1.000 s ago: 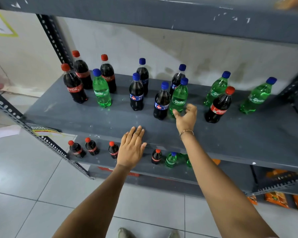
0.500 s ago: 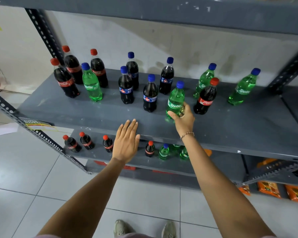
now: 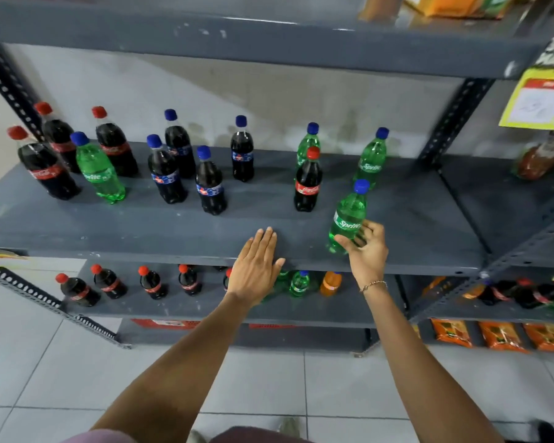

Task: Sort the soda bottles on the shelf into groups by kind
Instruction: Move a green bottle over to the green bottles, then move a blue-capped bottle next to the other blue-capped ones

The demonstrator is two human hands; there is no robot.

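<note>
My right hand (image 3: 367, 251) grips the lower part of a green Sprite bottle (image 3: 347, 215) near the front right of the grey shelf (image 3: 141, 228). My left hand (image 3: 256, 266) lies flat on the shelf's front edge, fingers apart, holding nothing. Two more Sprite bottles (image 3: 370, 161) stand at the back right, with a red-capped Coca-Cola bottle (image 3: 307, 183) in front of one. Several blue-capped cola bottles (image 3: 167, 174) stand in the middle. At the left are three Coca-Cola bottles (image 3: 45, 167) and one Sprite bottle (image 3: 98, 171).
A lower shelf (image 3: 205, 311) holds small Coca-Cola, Sprite and orange soda bottles. A perforated upright post (image 3: 451, 123) closes the shelf's right end. Orange snack packets (image 3: 499, 337) lie low at the right. A yellow sign (image 3: 541, 100) hangs at the upper right.
My right hand closed on the Sprite bottle beside the blue-capped colas and carried it right, past the lone Coca-Cola bottle. My left hand stayed on the shelf edge.
</note>
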